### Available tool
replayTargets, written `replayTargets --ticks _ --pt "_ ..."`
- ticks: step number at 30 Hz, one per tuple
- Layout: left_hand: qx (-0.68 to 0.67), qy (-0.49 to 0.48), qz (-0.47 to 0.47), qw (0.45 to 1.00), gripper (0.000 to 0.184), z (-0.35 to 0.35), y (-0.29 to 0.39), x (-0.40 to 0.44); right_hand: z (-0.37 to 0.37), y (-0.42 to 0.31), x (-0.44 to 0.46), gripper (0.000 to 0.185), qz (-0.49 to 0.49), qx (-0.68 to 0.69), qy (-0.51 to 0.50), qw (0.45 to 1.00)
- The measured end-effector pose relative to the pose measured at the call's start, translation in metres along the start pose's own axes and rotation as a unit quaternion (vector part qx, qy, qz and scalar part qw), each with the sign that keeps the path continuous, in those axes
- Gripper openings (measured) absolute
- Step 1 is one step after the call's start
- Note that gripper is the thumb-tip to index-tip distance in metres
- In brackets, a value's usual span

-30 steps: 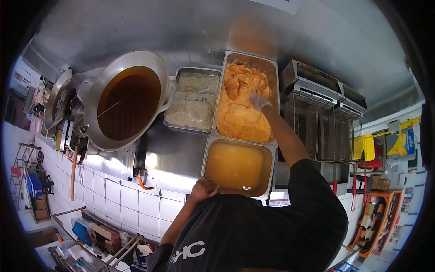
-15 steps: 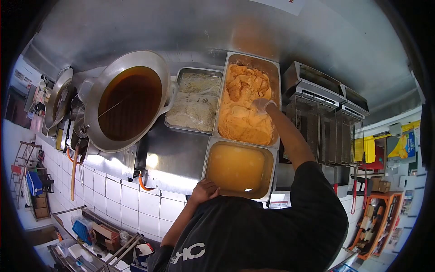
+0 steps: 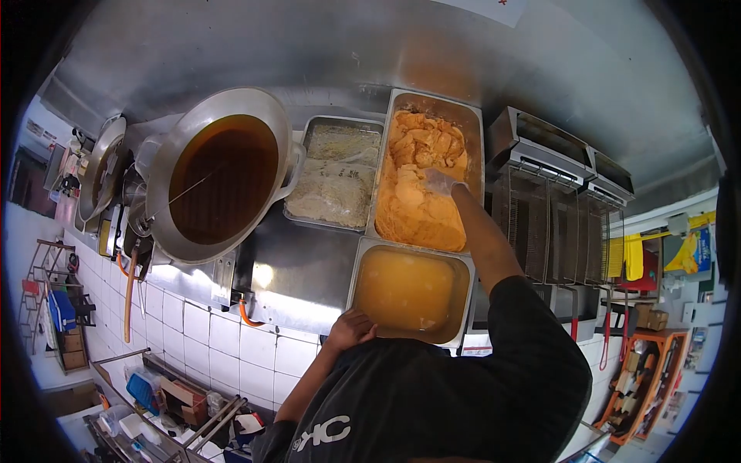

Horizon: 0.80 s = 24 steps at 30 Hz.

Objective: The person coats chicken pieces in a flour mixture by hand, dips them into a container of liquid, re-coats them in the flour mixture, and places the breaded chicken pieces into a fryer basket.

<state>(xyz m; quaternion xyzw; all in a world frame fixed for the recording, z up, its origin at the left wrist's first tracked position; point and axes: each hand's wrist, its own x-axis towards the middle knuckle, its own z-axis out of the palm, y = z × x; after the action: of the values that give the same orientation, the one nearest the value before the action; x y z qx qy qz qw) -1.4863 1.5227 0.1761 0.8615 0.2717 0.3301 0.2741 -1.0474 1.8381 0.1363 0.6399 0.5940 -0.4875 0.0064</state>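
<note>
My right hand, in a thin clear glove, is in a deep metal pan of orange breading flour. Its fingertips are at a flour-covered piece; whether they grip it is not clear. Several darker orange coated pieces lie heaped at the pan's far end. My left hand rests with curled fingers at the counter's front edge, beside the near left corner of a metal pan of cloudy orange liquid. Nothing shows in the left hand.
A big wok of dark oil stands left, with a thin metal rod dipping in. Between it and the flour is a tray with pale powder and a plastic bag. Wire fryer baskets stand right. A wooden handle hangs over the front edge.
My right hand has shifted slightly left and toward the far end in the flour. The pale piece beside it has changed shape and place. My left hand has stayed put.
</note>
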Motion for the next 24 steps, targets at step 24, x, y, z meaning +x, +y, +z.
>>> replayTargets --ticks 24 --pt "0.020 -0.005 -0.001 1.000 0.021 0.001 0.000 -0.003 0.050 -0.028 -0.018 0.077 -0.053 0.013 -0.075 0.996"
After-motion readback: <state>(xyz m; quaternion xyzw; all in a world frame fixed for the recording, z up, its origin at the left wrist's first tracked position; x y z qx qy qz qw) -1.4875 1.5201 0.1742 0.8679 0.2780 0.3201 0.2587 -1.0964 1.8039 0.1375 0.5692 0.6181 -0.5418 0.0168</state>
